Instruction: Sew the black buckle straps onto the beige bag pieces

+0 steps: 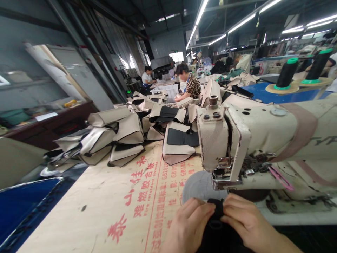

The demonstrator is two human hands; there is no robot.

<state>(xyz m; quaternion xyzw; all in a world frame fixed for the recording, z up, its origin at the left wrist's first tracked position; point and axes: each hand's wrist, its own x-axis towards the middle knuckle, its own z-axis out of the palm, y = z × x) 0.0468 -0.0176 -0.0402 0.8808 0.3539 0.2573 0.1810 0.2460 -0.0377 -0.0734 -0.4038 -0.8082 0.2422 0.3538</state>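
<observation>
Low in the head view, my left hand (188, 223) pinches the left side of a black fabric piece (217, 235). My right hand (243, 218) grips the same piece from the right, fingers closed on its upper edge. A narrow black end of it sticks up between both sets of fingertips, and the rest hangs down out of the frame. Just beyond my hands stands a cream sewing machine (255, 133), its needle area close above the fabric. A round grey plate (201, 184) lies under the machine head.
Sewn beige and black covers (126, 128) are heaped along the far side of the plywood table (105, 196). Black thread cones (286, 73) stand behind the machine. A blue bin (28, 207) is at the lower left. A person (193, 86) works beyond the heap.
</observation>
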